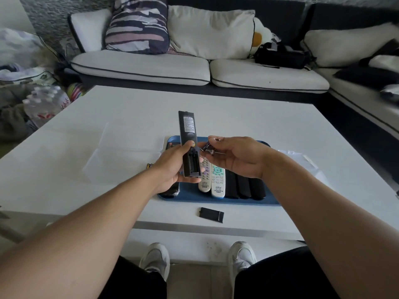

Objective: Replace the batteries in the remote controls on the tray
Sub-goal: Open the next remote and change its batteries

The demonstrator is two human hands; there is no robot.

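The left hand (172,167) gripped a black remote (189,143) back-up above the tray (194,197), its bay open. At 3 o'clock, the right hand (235,156) pinched batteries (208,147); seating them by polarity seemingly came next.

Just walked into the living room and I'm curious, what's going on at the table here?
A person is swapping remote batteries. Their left hand grips a long black remote control turned back-up, its battery bay open and empty. Their right hand holds small purple batteries beside it. The black battery cover lies on the white table, in front of the blue tray of other remotes.
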